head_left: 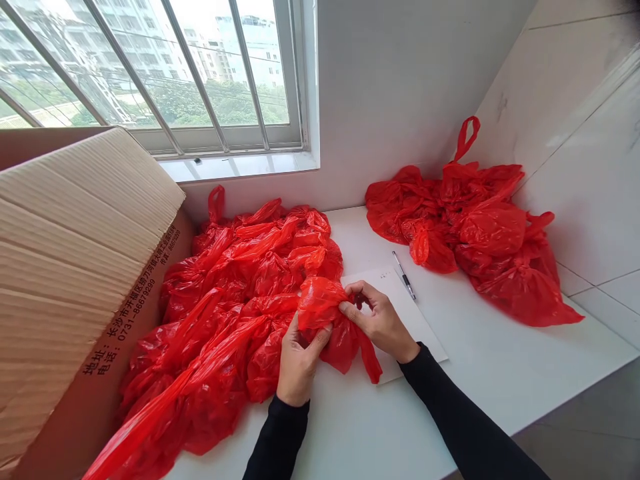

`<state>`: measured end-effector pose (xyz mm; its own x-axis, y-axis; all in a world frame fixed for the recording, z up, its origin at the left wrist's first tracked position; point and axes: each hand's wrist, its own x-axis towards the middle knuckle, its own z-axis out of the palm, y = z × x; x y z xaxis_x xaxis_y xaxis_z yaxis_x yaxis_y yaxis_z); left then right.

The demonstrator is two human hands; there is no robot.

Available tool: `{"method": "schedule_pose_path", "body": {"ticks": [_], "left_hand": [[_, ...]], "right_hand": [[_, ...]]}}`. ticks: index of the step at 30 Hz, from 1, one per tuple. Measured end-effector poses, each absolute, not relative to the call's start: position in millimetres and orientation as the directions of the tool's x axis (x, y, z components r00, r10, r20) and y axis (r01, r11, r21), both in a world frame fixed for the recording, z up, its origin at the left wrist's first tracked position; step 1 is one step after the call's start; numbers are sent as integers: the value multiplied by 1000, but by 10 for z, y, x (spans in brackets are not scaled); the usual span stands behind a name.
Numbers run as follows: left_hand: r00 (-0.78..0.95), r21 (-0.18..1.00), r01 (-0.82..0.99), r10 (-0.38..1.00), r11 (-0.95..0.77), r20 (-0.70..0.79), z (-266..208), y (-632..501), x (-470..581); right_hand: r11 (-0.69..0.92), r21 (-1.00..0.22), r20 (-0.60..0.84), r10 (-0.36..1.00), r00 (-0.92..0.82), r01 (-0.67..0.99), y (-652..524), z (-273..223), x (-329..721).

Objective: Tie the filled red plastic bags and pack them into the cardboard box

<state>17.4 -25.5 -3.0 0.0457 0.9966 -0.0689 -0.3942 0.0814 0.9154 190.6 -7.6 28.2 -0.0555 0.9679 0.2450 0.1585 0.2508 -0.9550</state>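
Note:
Between my two hands is a red plastic bag [323,303], bunched up over the white table. My left hand [299,360] grips its lower left side, thumb in front. At its upper right, my right hand [377,317] pinches the film between thumb and fingers. A loose red strip of the bag hangs below my right hand. What the bag contains is hidden. A heap of similar red bags [220,353] lies directly to the left, touching or very near the held one. Under my right hand is a sheet of white paper [423,340], partly covered.
A black-and-clear pen [404,275] lies by the paper's upper edge. Another pile of red bags [490,227] sits at the back right against the wall. A cardboard box [85,267] with an open flap stands at left. The white table [500,373] ends at the lower right.

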Motion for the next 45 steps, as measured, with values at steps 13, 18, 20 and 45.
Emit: {"method": "schedule_pose_path", "body": {"ticks": [13, 18, 20, 45], "left_hand": [[82, 923, -368, 992, 116, -92, -58, -246, 170], [90, 924, -366, 992, 111, -84, -27, -235, 190], [116, 925, -360, 990, 122, -85, -17, -238, 174], [6, 773, -625, 990, 112, -138, 91, -228, 127]], "right_hand": [[83, -996, 87, 969, -232, -26, -98, 307, 1879], [98, -993, 109, 975, -191, -64, -86, 310, 1898], [98, -991, 111, 982, -155, -87, -75, 302, 1909], [-72, -925, -11, 987, -162, -374, -123, 399, 1947]]}}
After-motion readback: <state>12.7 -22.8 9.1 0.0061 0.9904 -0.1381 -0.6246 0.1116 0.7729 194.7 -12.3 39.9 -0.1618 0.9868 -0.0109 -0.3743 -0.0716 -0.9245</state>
